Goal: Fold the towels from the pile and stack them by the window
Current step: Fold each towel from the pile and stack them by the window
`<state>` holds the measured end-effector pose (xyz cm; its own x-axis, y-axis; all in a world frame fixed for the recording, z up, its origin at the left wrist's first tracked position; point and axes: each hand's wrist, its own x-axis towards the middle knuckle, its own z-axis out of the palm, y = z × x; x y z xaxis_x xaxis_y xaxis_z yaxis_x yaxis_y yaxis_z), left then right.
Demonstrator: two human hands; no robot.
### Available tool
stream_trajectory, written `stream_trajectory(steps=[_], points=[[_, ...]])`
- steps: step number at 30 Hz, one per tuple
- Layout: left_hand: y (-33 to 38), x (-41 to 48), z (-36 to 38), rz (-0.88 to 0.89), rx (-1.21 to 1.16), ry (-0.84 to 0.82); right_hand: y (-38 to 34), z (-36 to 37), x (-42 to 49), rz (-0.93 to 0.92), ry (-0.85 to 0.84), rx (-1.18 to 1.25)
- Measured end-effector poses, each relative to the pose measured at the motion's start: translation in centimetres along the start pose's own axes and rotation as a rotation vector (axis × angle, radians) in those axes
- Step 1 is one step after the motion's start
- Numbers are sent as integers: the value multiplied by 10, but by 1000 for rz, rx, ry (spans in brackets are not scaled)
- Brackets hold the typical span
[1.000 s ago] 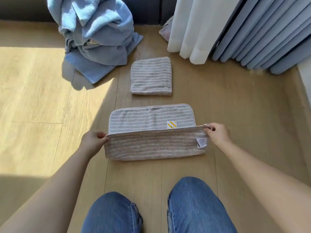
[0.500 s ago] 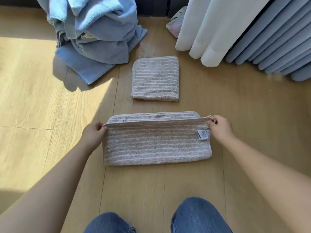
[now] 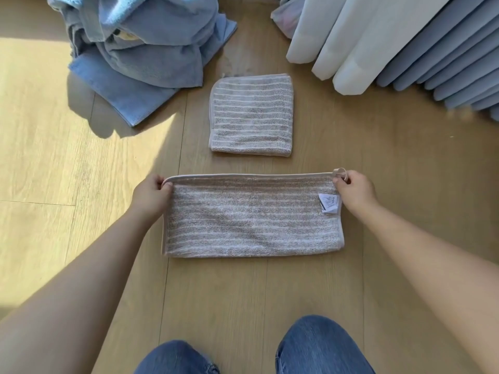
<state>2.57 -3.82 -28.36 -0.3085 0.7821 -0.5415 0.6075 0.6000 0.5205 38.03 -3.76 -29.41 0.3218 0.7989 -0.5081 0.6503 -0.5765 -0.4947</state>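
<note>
1. Striped towel (image 3: pixel 251 220): lay flat on the floor (image 3: pixel 405 201) just ahead of the person's knees (image 3: pixel 321 346), folded lengthwise into a long band, with its doubled open edge on the far side.
2. Left hand (image 3: pixel 152 195): fingers curled, pinching the far left corner of the band.
3. Right hand (image 3: pixel 355 188): fingers curled, pinching the far right corner, just beside the hanging loop (image 3: pixel 340 172).
4. Folded towel (image 3: pixel 252 116): a square of the same stripe, lying apart beyond the band and near the curtains (image 3: pixel 351 41). Judged to be the start of the stack.
5. Pile (image 3: pixel 143 49): blue towels heaped at far left, unfolded, with one corner trailing toward the folded towel.
6. Risk, layers: both grips sat only at the corners. If either pinch held just the top layer, the under layer would probably lag or creep, leaving a stepped far edge.
7. Risk, cross fold: the band was long and soft. Carrying one end over the other with uneven pull would likely skew it, so the result would not match the square already laid down.
8. Risk, trimmings: the label (image 3: pixel 328 203) and the loop stood at the right end. Folded outward, they could poke from the finished bundle.
9. Risk, stacking: a lopsided bundle set on the folded towel might slide off.
</note>
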Motion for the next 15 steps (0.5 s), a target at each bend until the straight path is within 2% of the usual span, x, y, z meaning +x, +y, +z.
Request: stream_trajectory(steps=[5, 11, 15], points=[[-10, 5, 2, -81, -120, -25, -2, 8, 4, 45, 7, 71], [-28, -17, 9, -158, -69, -132, 15, 17, -15, 106, -24, 42], [-40, -34, 13, -201, -135, -191, 30, 23, -29, 160, -10, 50]])
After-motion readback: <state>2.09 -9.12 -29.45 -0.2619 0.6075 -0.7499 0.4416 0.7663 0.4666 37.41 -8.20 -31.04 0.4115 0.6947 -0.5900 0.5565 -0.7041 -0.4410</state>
